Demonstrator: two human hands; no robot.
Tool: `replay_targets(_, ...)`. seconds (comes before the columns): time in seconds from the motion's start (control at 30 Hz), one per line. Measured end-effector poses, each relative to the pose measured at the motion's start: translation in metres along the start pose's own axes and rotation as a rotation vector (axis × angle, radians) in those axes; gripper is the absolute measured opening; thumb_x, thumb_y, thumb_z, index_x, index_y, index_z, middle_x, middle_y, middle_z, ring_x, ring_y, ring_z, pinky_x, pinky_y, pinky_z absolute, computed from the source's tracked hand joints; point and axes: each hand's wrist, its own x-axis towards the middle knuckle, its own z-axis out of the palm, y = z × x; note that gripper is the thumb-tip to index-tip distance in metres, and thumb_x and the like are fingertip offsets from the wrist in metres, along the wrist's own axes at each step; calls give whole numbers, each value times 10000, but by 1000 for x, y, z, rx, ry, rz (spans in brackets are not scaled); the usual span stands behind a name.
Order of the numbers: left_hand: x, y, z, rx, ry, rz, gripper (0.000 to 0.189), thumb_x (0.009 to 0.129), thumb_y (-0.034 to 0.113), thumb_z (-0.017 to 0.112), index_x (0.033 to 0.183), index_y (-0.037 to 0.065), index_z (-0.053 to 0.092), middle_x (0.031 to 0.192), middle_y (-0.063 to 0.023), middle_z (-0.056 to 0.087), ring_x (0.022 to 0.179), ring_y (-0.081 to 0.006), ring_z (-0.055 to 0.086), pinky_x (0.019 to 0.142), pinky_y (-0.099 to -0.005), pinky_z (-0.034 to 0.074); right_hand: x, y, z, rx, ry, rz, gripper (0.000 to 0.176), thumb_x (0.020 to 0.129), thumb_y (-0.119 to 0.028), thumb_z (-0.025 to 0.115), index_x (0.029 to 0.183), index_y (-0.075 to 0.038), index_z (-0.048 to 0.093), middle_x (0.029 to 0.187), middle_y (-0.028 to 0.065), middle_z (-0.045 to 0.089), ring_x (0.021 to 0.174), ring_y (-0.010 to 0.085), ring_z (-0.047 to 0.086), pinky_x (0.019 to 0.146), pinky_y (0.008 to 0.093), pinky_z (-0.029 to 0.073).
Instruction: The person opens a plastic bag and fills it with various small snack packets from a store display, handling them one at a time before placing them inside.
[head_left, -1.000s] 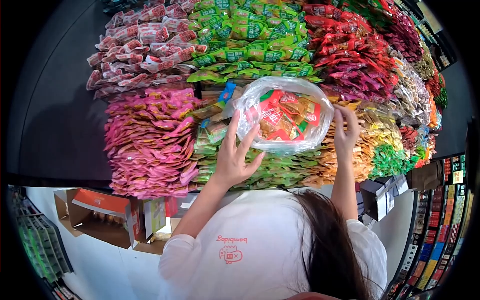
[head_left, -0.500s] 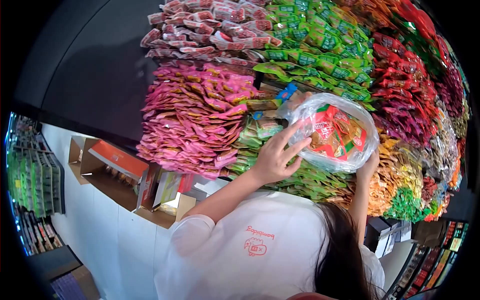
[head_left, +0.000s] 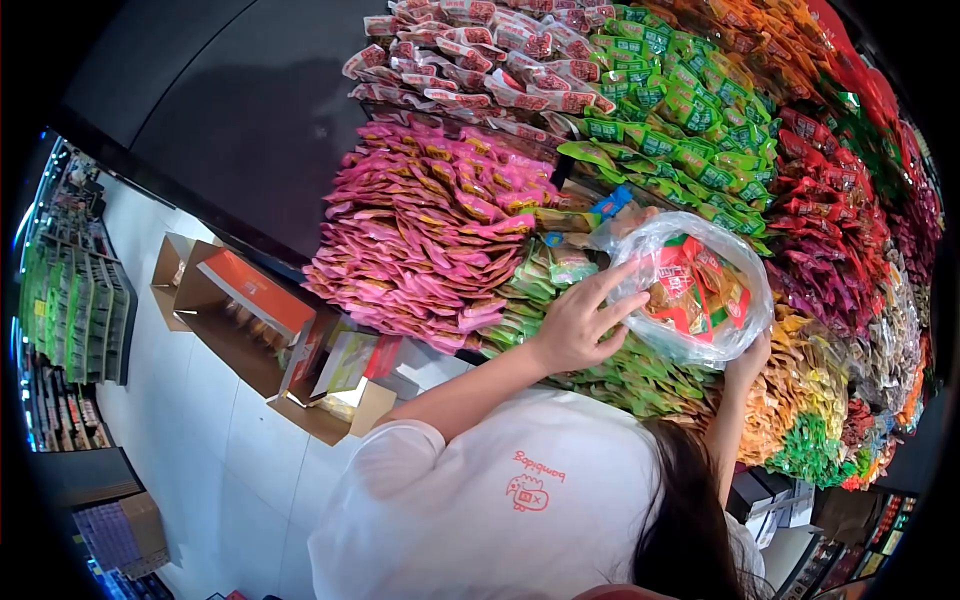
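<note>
Bag (head_left: 690, 346), touching left hand (head_left: 582, 325), seemingly against right hand (head_left: 749, 359)

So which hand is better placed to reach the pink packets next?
Probably the left hand: it is on the side of the clear bag nearer the pink packets; the right hand is on the far side.

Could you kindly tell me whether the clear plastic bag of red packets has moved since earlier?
No: against the heaped pink plastic packets, the clear plastic bag shows no clear shift; the camera's view has turned.
</note>
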Motion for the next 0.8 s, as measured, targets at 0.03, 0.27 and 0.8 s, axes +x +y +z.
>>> replay_targets(0.03, 0, 0, 0, 7, 1, 4, 581, 681, 62, 688, 1240, 176, 580, 1400, -130, 438, 1171, -289, 540, 910, -390, 499, 0, 0, 0, 16, -1, 3, 362, 753, -49, 657, 1105, 33, 630, 1200, 176, 607, 1117, 332, 579, 932, 358, 436)
replay_targets(0.27, 0, 3, 0, 29, -22, 2, 570, 705, 82, 683, 1255, 173, 565, 1394, -136, 440, 1177, -298, 530, 922, -402, 489, 0, -1, -1, 35, -13, 10, 388, 760, -69, 656, 1134, 24, 618, 1182, 169, 617, 1097, 325, 583, 927, 358, 433)
replay_targets(0.8, 0, 7, 5, 83, -27, -14, 510, 705, 90, 694, 1208, 136, 621, 1361, -149, 474, 1163, -322, 542, 925, -398, 475, -2, -24, -8, -176, 101, -63, 189, 719, -39, 598, 900, -7, 641, 928, 150, 611, 863, 349, 588, 730, 409, 480)
